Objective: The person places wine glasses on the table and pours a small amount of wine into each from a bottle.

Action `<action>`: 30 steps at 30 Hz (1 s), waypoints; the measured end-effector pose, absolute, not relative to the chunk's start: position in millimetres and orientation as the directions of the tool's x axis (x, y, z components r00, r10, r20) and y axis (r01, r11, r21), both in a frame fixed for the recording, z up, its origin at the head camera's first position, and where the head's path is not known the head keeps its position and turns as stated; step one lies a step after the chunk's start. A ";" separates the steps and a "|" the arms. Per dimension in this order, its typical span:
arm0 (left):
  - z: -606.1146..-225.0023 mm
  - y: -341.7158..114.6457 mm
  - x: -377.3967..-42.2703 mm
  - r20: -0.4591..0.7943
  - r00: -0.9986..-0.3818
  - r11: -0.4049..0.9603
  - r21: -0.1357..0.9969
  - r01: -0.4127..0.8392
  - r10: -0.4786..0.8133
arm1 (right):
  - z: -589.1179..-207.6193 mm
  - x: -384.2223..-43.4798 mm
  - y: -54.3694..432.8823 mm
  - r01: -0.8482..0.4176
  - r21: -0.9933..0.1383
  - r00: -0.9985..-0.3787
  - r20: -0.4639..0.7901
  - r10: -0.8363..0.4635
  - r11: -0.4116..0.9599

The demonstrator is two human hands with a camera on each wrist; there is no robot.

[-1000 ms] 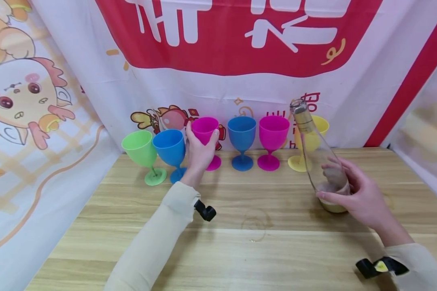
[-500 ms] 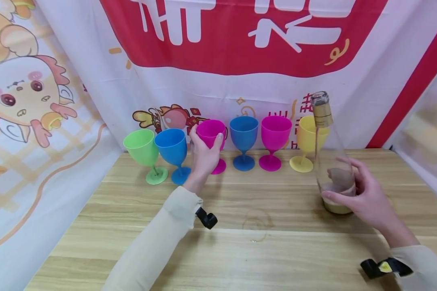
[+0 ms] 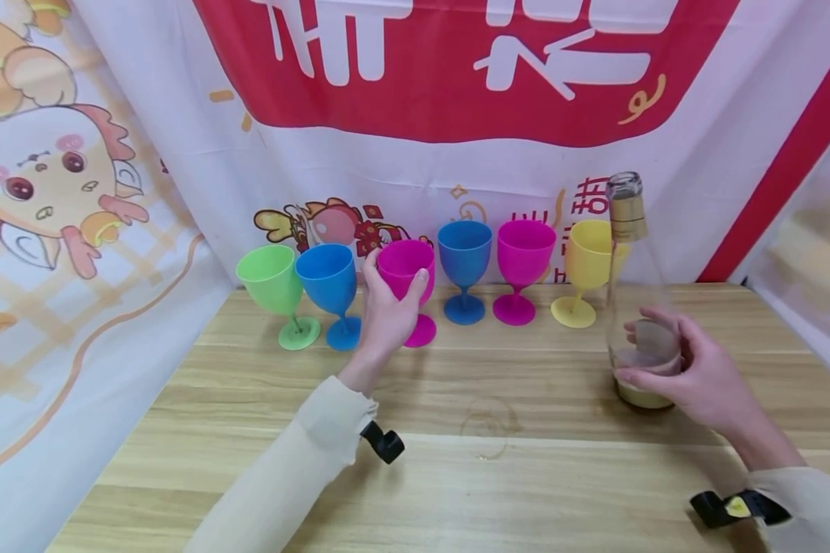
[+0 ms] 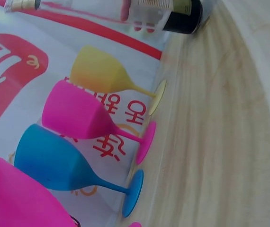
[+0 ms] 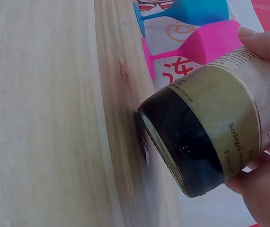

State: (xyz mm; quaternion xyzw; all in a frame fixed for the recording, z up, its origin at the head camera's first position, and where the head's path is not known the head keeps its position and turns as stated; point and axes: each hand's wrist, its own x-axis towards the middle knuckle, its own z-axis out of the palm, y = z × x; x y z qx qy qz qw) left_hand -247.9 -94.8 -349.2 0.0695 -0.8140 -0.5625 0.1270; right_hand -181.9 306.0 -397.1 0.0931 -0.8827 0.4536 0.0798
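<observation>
My left hand grips a pink goblet by its bowl, thumb on the near side and fingers behind. Its foot shows just below the hand, close over the wooden table. In the left wrist view only part of this pink goblet shows, at the lower left corner. On the right, my right hand is wrapped round the lower part of a clear glass wine bottle, which stands nearly upright. The right wrist view shows the bottle's label and dark base, with fingers curled round the label.
Left of the held goblet stand a green goblet and a blue goblet. To its right are another blue goblet, a second pink goblet and a yellow goblet. A printed cloth hangs behind the table.
The left hand has drawn the pink goblet nearer and slightly right. The right hand has brought the bottle from a leftward tilt to nearly upright. The other goblets stay put.
</observation>
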 end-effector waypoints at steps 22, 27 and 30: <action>-352.7 -90.2 -215.0 0.154 -0.986 0.264 0.951 0.164 0.057 | -389.7 -175.4 289.8 -0.413 -0.580 -0.867 0.487 -0.107 0.702; -353.3 -87.2 -212.3 0.187 -0.973 0.242 0.946 0.215 0.135 | -387.1 -176.1 293.5 -0.521 -0.509 -0.787 0.598 -0.153 0.685; -352.2 -84.9 -210.8 0.189 -0.965 0.227 0.947 0.228 0.181 | -384.4 -176.1 297.4 -0.539 -0.458 -0.748 0.646 -0.152 0.707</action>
